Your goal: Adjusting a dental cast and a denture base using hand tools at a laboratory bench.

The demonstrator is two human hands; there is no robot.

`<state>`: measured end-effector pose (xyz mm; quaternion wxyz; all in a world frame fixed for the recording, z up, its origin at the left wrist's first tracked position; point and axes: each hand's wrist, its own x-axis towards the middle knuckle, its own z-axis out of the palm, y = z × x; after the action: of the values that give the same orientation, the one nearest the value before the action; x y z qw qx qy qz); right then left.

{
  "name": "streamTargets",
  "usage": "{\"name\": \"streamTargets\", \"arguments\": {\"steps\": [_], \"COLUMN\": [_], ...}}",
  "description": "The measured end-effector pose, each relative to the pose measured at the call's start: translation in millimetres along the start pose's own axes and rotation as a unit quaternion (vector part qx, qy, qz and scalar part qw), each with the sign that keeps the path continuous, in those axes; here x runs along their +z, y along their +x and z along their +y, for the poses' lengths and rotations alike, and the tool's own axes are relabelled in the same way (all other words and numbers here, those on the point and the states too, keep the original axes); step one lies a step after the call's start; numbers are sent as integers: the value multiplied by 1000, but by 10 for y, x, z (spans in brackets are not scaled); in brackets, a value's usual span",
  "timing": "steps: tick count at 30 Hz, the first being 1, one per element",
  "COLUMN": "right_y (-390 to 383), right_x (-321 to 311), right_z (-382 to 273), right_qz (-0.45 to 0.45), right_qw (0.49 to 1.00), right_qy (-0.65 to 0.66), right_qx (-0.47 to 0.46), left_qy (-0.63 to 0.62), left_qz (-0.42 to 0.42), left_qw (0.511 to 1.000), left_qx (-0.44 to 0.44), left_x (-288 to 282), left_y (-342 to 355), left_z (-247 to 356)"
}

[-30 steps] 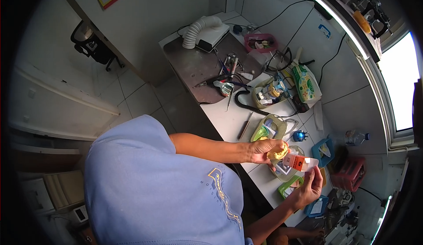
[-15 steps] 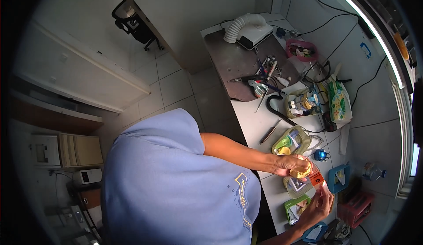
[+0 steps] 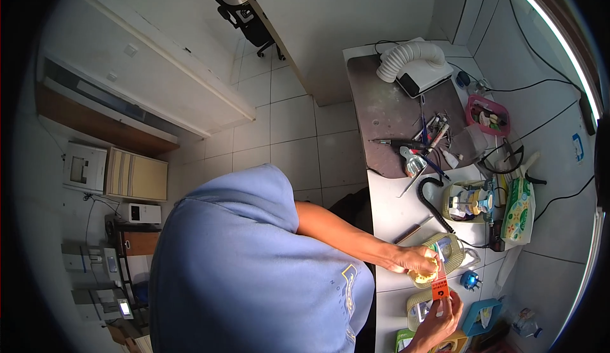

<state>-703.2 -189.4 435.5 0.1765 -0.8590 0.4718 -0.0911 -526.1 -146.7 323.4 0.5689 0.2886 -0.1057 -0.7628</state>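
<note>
Left hand (image 3: 414, 259) is closed around a small yellow roll-like object (image 3: 424, 275), gripping it just above the near edge of the long white table (image 3: 397, 203), beside a woven beige basket (image 3: 452, 251). Right hand (image 3: 441, 320) comes up from below that basket and pinches a small orange and white tube (image 3: 439, 283) upright between its fingertips, the tube's tip touching or nearly touching the yellow object. Farther along the table from the basket lie a black coiled hose (image 3: 429, 197), scattered hand tools (image 3: 426, 140) on a dark mat (image 3: 387, 118), and a white ribbed duct (image 3: 406, 57).
</note>
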Motion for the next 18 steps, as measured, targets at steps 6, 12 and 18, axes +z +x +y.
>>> {"name": "streamTargets", "arguments": {"steps": [6, 12, 18], "right_y": [193, -84, -203], "right_x": [227, 56, 203], "right_z": [-326, -324, -431], "right_qz": [70, 263, 354], "right_qw": [996, 923, 862], "right_qy": [-53, 220, 306], "right_qx": [3, 177, 198], "left_qy": [-25, -46, -94], "left_qz": [21, -4, -13], "left_qw": [997, 985, 982], "left_qx": [-72, -167, -165], "left_x": [-382, -531, -412], "left_y": [39, 394, 1037], "left_z": [271, 530, 478]}}
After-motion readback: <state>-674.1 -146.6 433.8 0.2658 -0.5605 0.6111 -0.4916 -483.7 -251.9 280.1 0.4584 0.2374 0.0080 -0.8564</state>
